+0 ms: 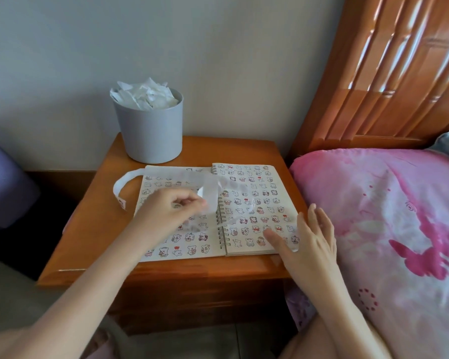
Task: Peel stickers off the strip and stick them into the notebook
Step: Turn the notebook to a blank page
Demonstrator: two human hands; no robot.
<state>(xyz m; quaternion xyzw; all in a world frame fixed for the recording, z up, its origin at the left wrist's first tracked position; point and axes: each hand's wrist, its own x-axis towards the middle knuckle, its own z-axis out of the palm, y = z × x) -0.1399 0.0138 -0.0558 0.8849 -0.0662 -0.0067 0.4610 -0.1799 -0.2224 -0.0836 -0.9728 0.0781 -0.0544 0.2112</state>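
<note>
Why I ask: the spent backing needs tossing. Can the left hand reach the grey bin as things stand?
Probably yes. The left hand holds the strip above the notebook, and only page and tabletop lie between it and the grey bin. The bin's top is open, though heaped with paper scraps.

The left hand (pixel 171 211) and the right hand (pixel 309 242) are both bare, with slim fingers; the left hand's fingertips are blurred. Each runs back into a bare forearm (pixel 94 288), uncovered as far as the frame's edge at 7 and 5 o'clock. Near 6 o'clock a scrap of pale pink cloth (pixel 101 338) shows; whether it is clothing cannot be told.
</note>
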